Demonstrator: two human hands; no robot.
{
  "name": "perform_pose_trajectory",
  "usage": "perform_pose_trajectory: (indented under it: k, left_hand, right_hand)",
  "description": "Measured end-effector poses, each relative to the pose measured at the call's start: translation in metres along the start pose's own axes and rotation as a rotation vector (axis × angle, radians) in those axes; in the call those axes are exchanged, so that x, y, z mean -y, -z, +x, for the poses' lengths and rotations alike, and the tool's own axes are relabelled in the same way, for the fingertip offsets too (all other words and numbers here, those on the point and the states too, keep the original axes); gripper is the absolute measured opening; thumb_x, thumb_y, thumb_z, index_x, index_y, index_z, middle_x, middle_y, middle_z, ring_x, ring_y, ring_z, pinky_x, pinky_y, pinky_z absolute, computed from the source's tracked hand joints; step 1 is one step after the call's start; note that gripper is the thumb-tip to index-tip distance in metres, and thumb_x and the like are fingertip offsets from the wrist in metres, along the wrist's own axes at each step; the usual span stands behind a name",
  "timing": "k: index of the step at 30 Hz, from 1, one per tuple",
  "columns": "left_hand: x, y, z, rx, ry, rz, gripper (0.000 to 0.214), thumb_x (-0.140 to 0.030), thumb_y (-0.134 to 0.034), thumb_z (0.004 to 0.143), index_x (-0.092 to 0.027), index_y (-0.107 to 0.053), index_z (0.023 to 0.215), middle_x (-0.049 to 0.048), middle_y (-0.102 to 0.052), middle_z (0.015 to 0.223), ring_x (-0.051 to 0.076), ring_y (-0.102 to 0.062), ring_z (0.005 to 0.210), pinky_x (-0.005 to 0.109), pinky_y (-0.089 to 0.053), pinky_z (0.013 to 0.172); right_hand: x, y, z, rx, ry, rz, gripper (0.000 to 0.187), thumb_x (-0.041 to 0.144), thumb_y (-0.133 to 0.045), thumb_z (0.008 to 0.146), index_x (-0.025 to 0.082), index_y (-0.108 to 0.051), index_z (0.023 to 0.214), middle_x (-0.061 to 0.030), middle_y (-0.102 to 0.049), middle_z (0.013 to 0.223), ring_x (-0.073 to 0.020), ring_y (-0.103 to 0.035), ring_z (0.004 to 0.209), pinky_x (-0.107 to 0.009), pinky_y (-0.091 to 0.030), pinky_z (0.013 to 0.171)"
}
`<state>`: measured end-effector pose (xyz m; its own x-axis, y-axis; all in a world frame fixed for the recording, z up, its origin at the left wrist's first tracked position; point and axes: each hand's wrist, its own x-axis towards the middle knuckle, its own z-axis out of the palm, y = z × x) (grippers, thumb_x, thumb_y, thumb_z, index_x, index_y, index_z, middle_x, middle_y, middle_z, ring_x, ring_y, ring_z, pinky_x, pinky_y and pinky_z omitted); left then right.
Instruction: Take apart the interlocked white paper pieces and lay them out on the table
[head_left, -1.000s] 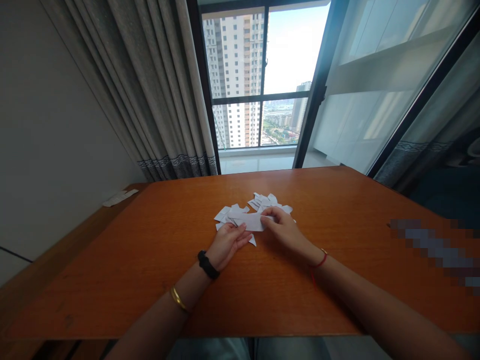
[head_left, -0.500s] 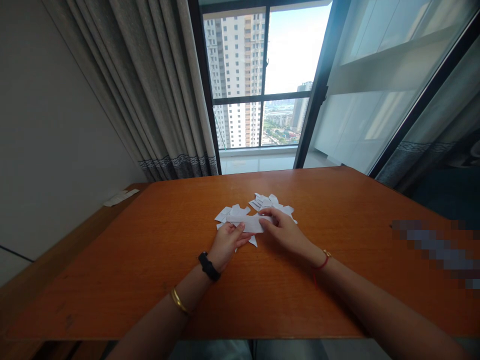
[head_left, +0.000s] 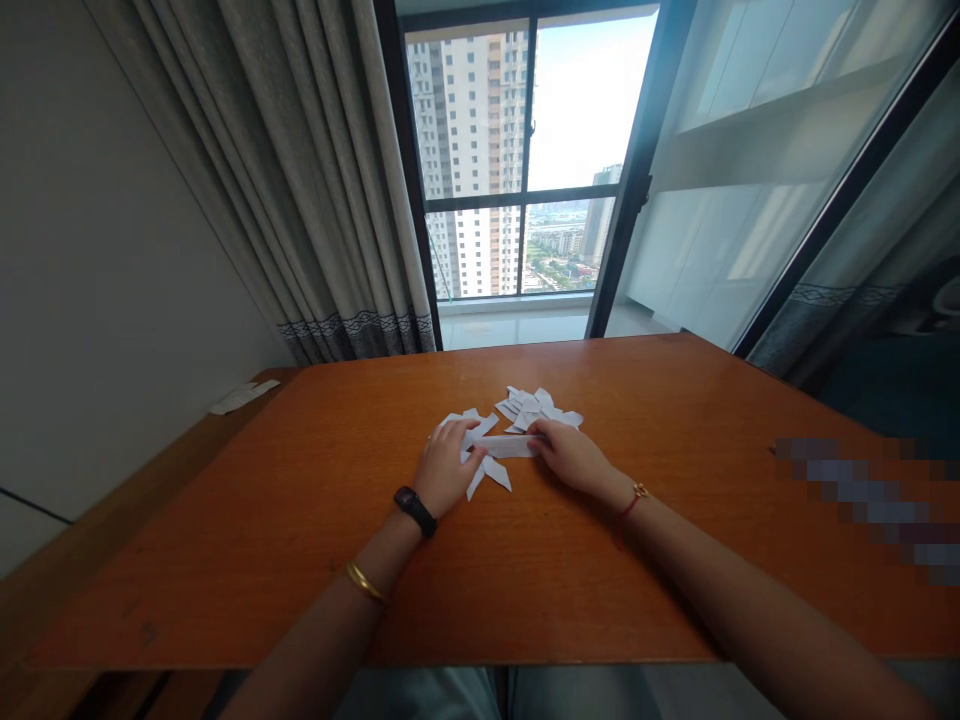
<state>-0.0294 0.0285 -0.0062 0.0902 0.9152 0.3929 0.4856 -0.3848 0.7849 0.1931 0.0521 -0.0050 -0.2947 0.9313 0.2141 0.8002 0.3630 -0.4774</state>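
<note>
A narrow white paper strip (head_left: 508,446) stretches level between my two hands, just above the table. My left hand (head_left: 448,465) has its thumb and fingers closed on the strip's left end, palm turned down. At the other end, my right hand (head_left: 574,455) pinches the paper between thumb and fingers. Behind my right hand lies a heap of white folded paper pieces (head_left: 536,405). More white paper pieces (head_left: 491,475) lie beneath and around my left hand, partly covered by it.
The brown wooden table (head_left: 315,560) spans the view. A pale flat item (head_left: 244,397) rests on the ledge at the left. A blurred-out object (head_left: 862,500) is on the right side. Beyond the far edge stand a grey curtain (head_left: 337,200) and a window.
My left hand has turned from palm-up under the paper to palm-down over its left end. The strip looks narrower now, and my right hand has shifted slightly along its right end.
</note>
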Motion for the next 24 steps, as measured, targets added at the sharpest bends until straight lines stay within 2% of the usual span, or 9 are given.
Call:
perform_pose_trajectory:
  k: [6,10,12,14,16,18,20,22,24]
  left_hand:
    - [0.007,-0.008,0.006,0.154,-0.035,0.198,0.067,-0.03,-0.076,0.066,-0.024,-0.051,0.127,0.0115,-0.047,0.138,0.033,-0.034,0.13,0.05,-0.009,0.112]
    - [0.02,-0.004,0.008,0.079,0.071,0.251,0.074,-0.034,-0.079,0.063,-0.022,-0.048,0.129,0.0161,-0.04,0.144,0.036,-0.023,0.137,0.058,0.009,0.109]
    - [0.019,0.001,0.009,0.008,0.066,0.176,0.078,-0.034,-0.08,0.061,-0.022,-0.047,0.131,0.0153,-0.039,0.145,0.034,-0.019,0.139,0.055,0.006,0.111]
    - [0.012,0.004,0.007,0.015,0.053,-0.046,0.079,-0.033,-0.081,0.061,-0.022,-0.046,0.132,0.0137,-0.041,0.143,0.032,-0.025,0.138,0.051,-0.009,0.113]
    - [0.002,0.002,0.003,0.113,0.082,-0.388,0.07,-0.032,-0.078,0.065,-0.021,-0.049,0.128,0.0141,-0.049,0.137,0.029,-0.045,0.126,0.044,-0.033,0.106]
    - [-0.007,-0.003,-0.003,0.242,0.183,-0.643,0.055,-0.036,-0.073,0.071,-0.017,-0.055,0.12,0.0152,-0.062,0.119,0.025,-0.066,0.096,0.034,-0.051,0.083]
    - [-0.012,-0.009,-0.008,0.269,0.32,-0.725,0.043,-0.041,-0.069,0.075,-0.012,-0.061,0.106,0.0127,-0.071,0.091,0.018,-0.068,0.062,0.025,-0.051,0.057]
    - [-0.013,-0.013,-0.01,0.171,0.44,-0.748,0.036,-0.041,-0.067,0.077,-0.01,-0.062,0.096,0.0087,-0.07,0.072,0.013,-0.061,0.044,0.021,-0.046,0.046]
    - [-0.01,-0.015,-0.008,0.036,0.531,-0.809,0.03,-0.036,-0.066,0.077,-0.011,-0.06,0.093,0.0072,-0.069,0.07,0.011,-0.058,0.041,0.021,-0.046,0.044]
  right_hand:
    - [0.004,0.003,-0.001,0.005,0.072,-0.14,0.016,0.02,-0.046,0.089,0.019,-0.062,0.092,-0.0083,-0.067,0.093,-0.0186,-0.059,0.08,-0.027,-0.036,0.069]
    - [0.001,0.008,0.002,-0.048,0.048,-0.072,0.016,0.022,-0.046,0.088,0.019,-0.062,0.091,-0.0088,-0.066,0.094,-0.0191,-0.058,0.081,-0.028,-0.037,0.069]
    - [0.003,0.011,0.003,-0.107,0.027,0.109,0.017,0.026,-0.047,0.087,0.018,-0.062,0.09,-0.0069,-0.066,0.091,-0.0182,-0.057,0.08,-0.028,-0.039,0.07]
    - [0.009,0.011,0.002,-0.095,0.0,0.379,0.02,0.033,-0.05,0.085,0.018,-0.062,0.089,-0.0035,-0.065,0.082,-0.0161,-0.056,0.073,-0.028,-0.04,0.067]
    - [0.018,0.007,-0.001,-0.005,-0.031,0.645,0.026,0.042,-0.054,0.082,0.017,-0.062,0.087,-0.0008,-0.062,0.074,-0.0133,-0.053,0.063,-0.026,-0.04,0.059]
    - [0.028,0.002,-0.005,0.135,-0.045,0.818,0.033,0.047,-0.059,0.078,0.016,-0.062,0.087,0.0003,-0.061,0.069,-0.0111,-0.05,0.055,-0.024,-0.038,0.052]
    - [0.031,-0.002,-0.006,0.226,-0.031,0.85,0.037,0.051,-0.059,0.078,0.016,-0.065,0.088,-0.0008,-0.063,0.071,-0.0114,-0.051,0.055,-0.024,-0.038,0.052]
    - [0.025,-0.001,-0.001,0.148,-0.02,0.719,0.038,0.051,-0.056,0.08,0.017,-0.067,0.09,-0.0039,-0.066,0.08,-0.0146,-0.056,0.065,-0.027,-0.043,0.06]
    - [0.011,0.004,0.01,-0.068,-0.034,0.423,0.037,0.049,-0.057,0.081,0.018,-0.069,0.096,-0.0083,-0.067,0.096,-0.0202,-0.058,0.084,-0.033,-0.044,0.075]
